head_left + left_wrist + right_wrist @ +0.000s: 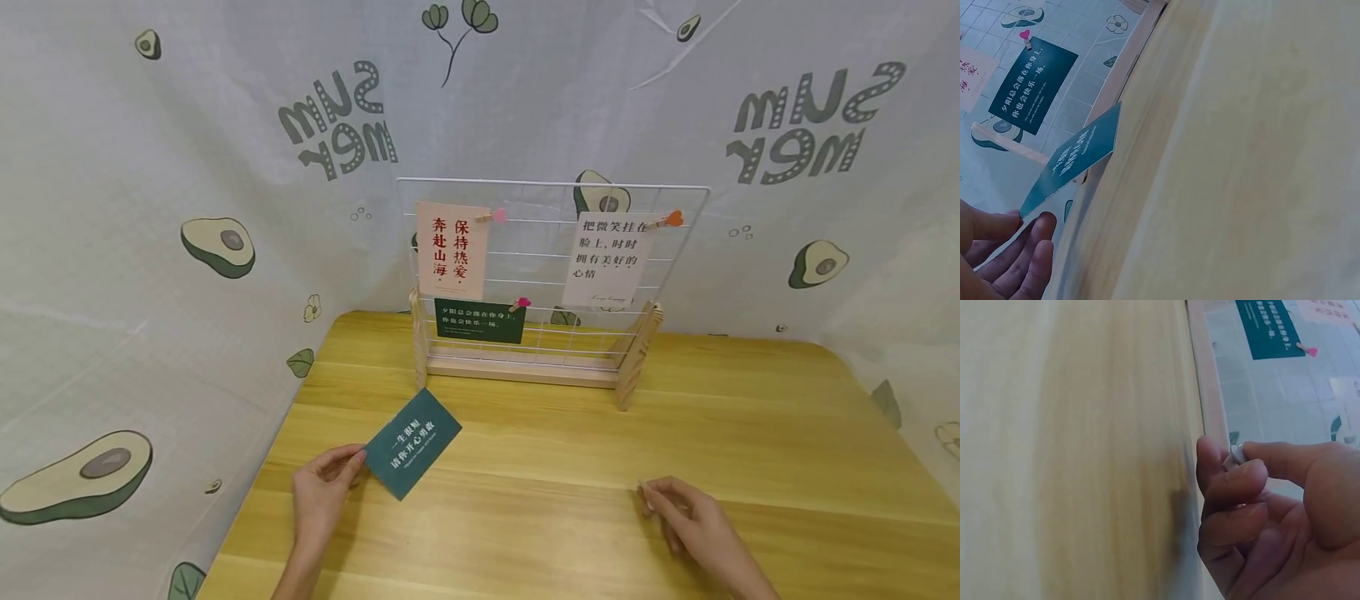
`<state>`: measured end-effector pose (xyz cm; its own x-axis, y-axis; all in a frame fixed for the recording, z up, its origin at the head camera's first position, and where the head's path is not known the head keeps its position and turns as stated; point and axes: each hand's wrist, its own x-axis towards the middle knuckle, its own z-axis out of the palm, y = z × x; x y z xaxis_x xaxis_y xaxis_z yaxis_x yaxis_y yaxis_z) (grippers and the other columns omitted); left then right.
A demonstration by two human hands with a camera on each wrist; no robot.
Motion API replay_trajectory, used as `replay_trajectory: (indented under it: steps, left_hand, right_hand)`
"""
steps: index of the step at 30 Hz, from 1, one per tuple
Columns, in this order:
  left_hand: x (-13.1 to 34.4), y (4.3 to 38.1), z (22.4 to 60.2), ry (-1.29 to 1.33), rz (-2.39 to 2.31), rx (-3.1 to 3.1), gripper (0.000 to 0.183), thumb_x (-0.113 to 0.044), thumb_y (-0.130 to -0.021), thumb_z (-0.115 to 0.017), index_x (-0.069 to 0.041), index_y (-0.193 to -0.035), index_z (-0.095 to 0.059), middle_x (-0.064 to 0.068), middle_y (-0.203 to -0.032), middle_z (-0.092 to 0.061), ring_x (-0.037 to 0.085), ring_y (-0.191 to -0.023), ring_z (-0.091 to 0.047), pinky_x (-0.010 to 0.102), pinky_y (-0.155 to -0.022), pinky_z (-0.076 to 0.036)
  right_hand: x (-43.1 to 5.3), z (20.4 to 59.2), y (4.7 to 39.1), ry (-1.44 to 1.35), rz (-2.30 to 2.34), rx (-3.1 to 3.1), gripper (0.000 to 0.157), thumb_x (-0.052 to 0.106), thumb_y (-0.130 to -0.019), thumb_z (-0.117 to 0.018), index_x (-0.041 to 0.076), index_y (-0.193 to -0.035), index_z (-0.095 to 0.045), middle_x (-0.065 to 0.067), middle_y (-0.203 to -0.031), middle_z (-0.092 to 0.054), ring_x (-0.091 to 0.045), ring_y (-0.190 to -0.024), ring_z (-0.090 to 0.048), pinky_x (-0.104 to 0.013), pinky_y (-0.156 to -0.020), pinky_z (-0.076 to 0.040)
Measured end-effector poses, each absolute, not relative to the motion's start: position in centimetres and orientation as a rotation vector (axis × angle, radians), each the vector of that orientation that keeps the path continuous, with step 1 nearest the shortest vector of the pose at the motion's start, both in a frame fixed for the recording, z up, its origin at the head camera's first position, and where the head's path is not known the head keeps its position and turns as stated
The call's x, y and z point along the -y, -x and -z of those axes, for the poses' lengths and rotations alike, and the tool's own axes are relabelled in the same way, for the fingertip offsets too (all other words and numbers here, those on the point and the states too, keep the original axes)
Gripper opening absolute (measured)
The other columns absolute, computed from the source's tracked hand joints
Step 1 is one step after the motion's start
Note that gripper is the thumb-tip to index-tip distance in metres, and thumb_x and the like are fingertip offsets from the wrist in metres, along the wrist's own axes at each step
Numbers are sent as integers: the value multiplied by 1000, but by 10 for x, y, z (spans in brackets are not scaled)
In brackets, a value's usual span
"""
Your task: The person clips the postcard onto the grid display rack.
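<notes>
At the table's left, my left hand (322, 487) pinches a dark green card (412, 444) by one corner, between thumb and fingers. White lettering faces up on this card, which is tilted in the left wrist view. My right hand (693, 521), at the right, pinches a small pale clip (1235, 457) between thumb and fingertips; most of it is hidden. Behind both hands stands a white wire grid rack (540, 258). On it hang a pink card (452, 250), a white card (606, 262) and a green card (480, 322).
Small heart clips hold the hung cards: light pink (498, 216), orange (675, 218) and magenta (523, 303). Wooden feet (633, 358) carry the rack near the back of the wooden table (525, 533). An avocado-patterned cloth (225, 125) hangs behind and at the sides.
</notes>
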<state>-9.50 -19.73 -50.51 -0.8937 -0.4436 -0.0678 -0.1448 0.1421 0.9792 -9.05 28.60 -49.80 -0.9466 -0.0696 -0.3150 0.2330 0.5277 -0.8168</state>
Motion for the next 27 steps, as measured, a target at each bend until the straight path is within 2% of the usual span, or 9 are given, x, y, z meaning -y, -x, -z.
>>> replay_trajectory:
  steps: [4, 10, 18, 23, 27]
  left_hand:
    - [197, 96, 505, -588, 1864, 2165, 25, 1, -92, -75, 11, -115, -73, 22, -101, -78, 5, -72, -73, 22, -67, -61]
    - [196, 95, 503, -603, 1847, 2186, 29, 3, -86, -80, 9, -115, -74, 20, -105, -78, 0, -75, -73, 18, -70, -59]
    - [196, 96, 502, -620, 1872, 2192, 34, 2, -85, -81, 6, -119, -74, 18, -103, -79, -2, -76, -72, 15, -72, -58]
    - [194, 96, 503, -543, 1853, 2266, 43, 1, -82, -84, 5, -124, -72, 18, -100, -78, -1, -76, -71, 14, -72, -57]
    - [193, 95, 505, -470, 1794, 2307, 43, 4, -81, -84, 5, -123, -72, 20, -96, -77, -1, -75, -68, 14, -71, -56]
  right_hand:
    - [-286, 500, 91, -98, 1424, -2468, 39, 25, -109, -53, -7, -131, -60, -3, -89, -71, -10, -50, -50, -30, -48, -49]
    - [-285, 501, 92, -147, 1379, -2479, 44, 31, -106, -59, -5, -130, -63, -4, -91, -71, -10, -51, -49, -29, -49, -49]
    - [-289, 503, 92, -135, 1340, -2494, 42, 32, -105, -60, -2, -129, -66, 0, -74, -63, -7, -49, -46, -26, -49, -47]
    - [-293, 507, 93, -49, 1365, -2486, 40, 27, -107, -58, -5, -129, -64, 2, -72, -62, -6, -49, -46, -26, -50, -47]
    - [-295, 508, 92, 1, 1370, -2471, 41, 26, -108, -56, -7, -131, -62, 3, -70, -59, -5, -50, -46, -26, -51, -47]
